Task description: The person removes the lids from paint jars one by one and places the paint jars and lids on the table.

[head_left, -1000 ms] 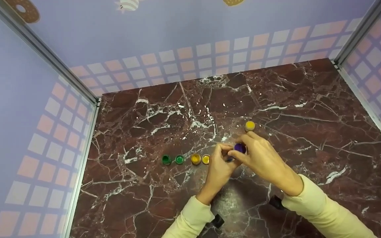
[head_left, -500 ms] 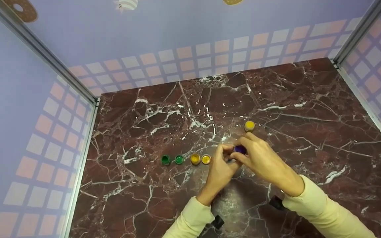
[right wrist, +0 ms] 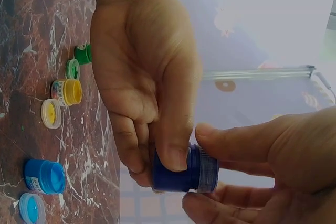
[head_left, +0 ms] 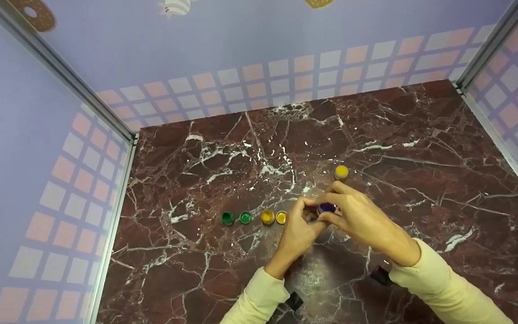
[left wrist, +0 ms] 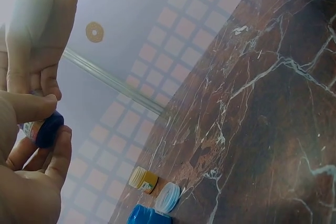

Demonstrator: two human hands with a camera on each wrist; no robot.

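Note:
Both hands meet on a small dark blue-purple paint jar (head_left: 326,208) held above the table. In the right wrist view, my left hand (right wrist: 147,72) grips the jar's coloured body with thumb and fingers. From the other side, my right hand (right wrist: 294,166) pinches the ribbed clear lid (right wrist: 208,171) between thumb and fingers; the lid sits on the jar. In the left wrist view, part of the jar's label shows between the fingers. Near the hands stand an uncapped blue paint jar (right wrist: 46,177) and its clear lid (right wrist: 32,208); the head view mostly hides them.
To the left stand an uncapped yellow jar (head_left: 267,217) with its lid (head_left: 281,218), and an uncapped green jar (head_left: 227,218) with its lid (head_left: 245,218). A yellow-topped jar (head_left: 341,172) stands beyond the right hand. Patterned walls (head_left: 259,85) border the marbled table (head_left: 187,270).
The right hand's fingers have shifted and turned slightly about the lid. The held jar appears more tilted, with less of its round end facing the head camera. The jars on the table stay put.

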